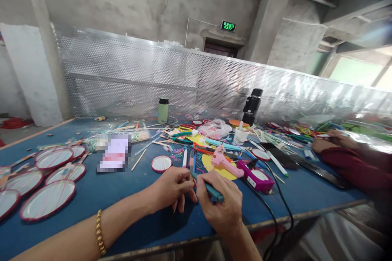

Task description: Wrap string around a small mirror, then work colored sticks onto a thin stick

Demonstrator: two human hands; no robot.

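Observation:
Near the front edge of the blue table, my right hand (225, 202) is wrapped round a teal pen-shaped tool (215, 193), whose back end sticks out past the fingers. Its tip is hidden between the hands. Close beside it, my left hand (171, 189) has thumb and forefinger pinched together, with the other fingers curled below. What that pinch holds is too small and covered to name. A small round white disc with a red rim (161, 164) lies just beyond the left hand. Beyond the fingertips lie a white pen (185, 158) and a yellow disc (228, 172).
Larger red-rimmed discs (49, 200) overlap at the left, near a phone (114, 153). A pink glue gun (225, 163) rests by a purple box (255, 176) with black cables. Behind stand a green bottle (163, 111) and black flask (252, 107). A co-worker's sleeve (343, 165) is at right.

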